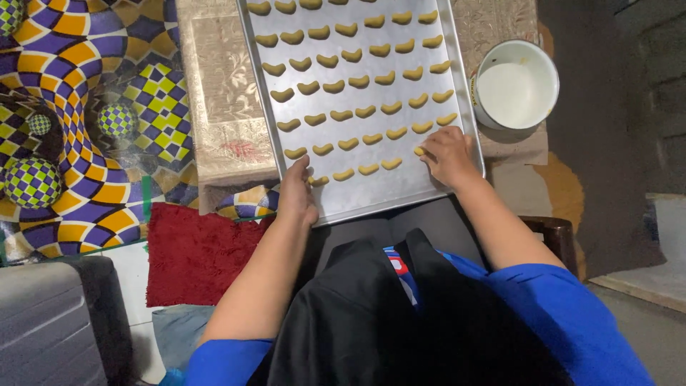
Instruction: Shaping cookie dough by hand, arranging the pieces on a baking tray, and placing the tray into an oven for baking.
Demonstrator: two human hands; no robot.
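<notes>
A flat, dull-silver baking tray [400, 189] is seen at 12 o'clock, lined with rows of small crescent-shaped pale yellow dough pieces [348, 144]. The left hand [296, 193] is laid on the tray's near edge at 7 o'clock, fingers curled; closure cannot be told. The right hand [446, 154] is pinched on one dough crescent [419, 151] at 5 o'clock. A white enamel pot [516, 84] is noted at 2 o'clock.

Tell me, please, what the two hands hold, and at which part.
The left hand grips the baking tray at its near rim. The right hand touches a dough piece on the tray; whether it holds it cannot be told.
</notes>
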